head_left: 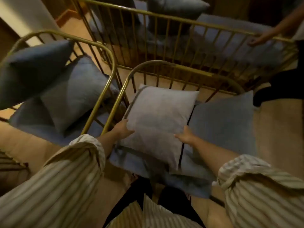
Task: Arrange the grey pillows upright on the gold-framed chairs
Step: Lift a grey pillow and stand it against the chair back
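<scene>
Grey fabric fills the middle of the view: a light grey pillow (160,119) is held over the blue seat cushion (223,122) of the nearest gold-framed chair (164,63), tilted with its top edge toward the railed chair back. The pillow is gripped at both lower sides. The left hand (122,129) is closed on the left edge, with the thumb laid on the front face; the right hand (185,136) is pressed against the right edge, its fingers spread forward over the fabric. Both forearms are stretched forward and downward, and the striped sleeves (69,171) are pushed back above the wrists. On the chair to the left (105,46), a dark grey pillow (32,69) is leaned against the rail and a paler one (77,89) is propped on a corner on the seat. Farther back, another pillow (176,7) is seen on a long gold-framed seat (197,23), whose top rail is touched by a second person's hand (258,39).
</scene>
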Demonstrator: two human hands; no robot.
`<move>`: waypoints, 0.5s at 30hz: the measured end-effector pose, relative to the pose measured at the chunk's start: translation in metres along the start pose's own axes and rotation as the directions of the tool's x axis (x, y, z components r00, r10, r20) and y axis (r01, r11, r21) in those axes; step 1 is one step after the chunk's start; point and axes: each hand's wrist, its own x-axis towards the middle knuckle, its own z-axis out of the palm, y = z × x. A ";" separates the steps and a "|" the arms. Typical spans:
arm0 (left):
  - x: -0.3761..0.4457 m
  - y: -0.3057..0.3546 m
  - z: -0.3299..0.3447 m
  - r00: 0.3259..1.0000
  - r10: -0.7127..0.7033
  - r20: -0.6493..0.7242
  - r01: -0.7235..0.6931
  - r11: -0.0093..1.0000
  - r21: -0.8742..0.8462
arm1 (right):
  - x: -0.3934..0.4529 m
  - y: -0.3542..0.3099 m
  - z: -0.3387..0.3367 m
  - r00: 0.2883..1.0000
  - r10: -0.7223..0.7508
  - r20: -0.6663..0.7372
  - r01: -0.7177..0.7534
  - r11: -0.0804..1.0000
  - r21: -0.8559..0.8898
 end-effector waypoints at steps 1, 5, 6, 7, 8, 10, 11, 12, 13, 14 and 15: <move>0.006 0.003 -0.003 1.000 0.024 0.011 -0.024 1.000 0.013 | 0.013 0.012 0.009 0.998 0.031 -0.060 -0.027 0.998 0.064; 0.038 0.007 -0.001 0.997 0.049 0.063 -0.051 0.998 0.031 | 0.003 0.024 0.032 0.976 0.173 -0.129 -0.139 0.960 0.242; 0.050 0.006 0.001 0.995 0.042 0.086 -0.043 0.999 0.014 | -0.025 -0.004 0.025 0.964 0.215 -0.157 -0.170 0.951 0.260; 0.063 0.004 0.005 0.995 0.045 0.088 -0.044 0.999 -0.018 | -0.041 -0.021 0.021 0.956 0.250 -0.156 -0.205 0.945 0.256; 0.078 0.000 0.008 0.995 0.018 0.099 -0.014 0.999 -0.044 | -0.050 -0.034 0.020 0.948 0.276 -0.158 -0.235 0.943 0.233; 0.100 -0.006 0.015 0.996 -0.015 0.090 0.023 0.995 -0.096 | -0.065 -0.058 0.018 0.940 0.284 -0.189 -0.242 0.945 0.220; 0.113 -0.009 0.018 0.996 -0.024 0.086 0.034 0.992 -0.123 | -0.065 -0.062 0.020 0.937 0.280 -0.208 -0.232 0.946 0.226; 0.133 -0.019 0.024 0.997 -0.040 0.071 0.050 0.989 -0.140 | -0.065 -0.066 0.020 0.933 0.296 -0.207 -0.245 0.940 0.238; 0.151 -0.026 0.030 0.996 -0.062 0.061 0.071 0.986 -0.154 | -0.062 -0.068 0.022 0.929 0.310 -0.202 -0.253 0.930 0.265; 0.166 -0.030 0.033 0.995 -0.083 0.049 0.090 0.982 -0.164 | -0.058 -0.069 0.024 0.922 0.331 -0.202 -0.265 0.918 0.296; 0.173 -0.029 0.032 0.993 -0.106 0.047 0.113 0.978 -0.174 | -0.055 -0.070 0.026 0.911 0.359 -0.203 -0.284 0.903 0.321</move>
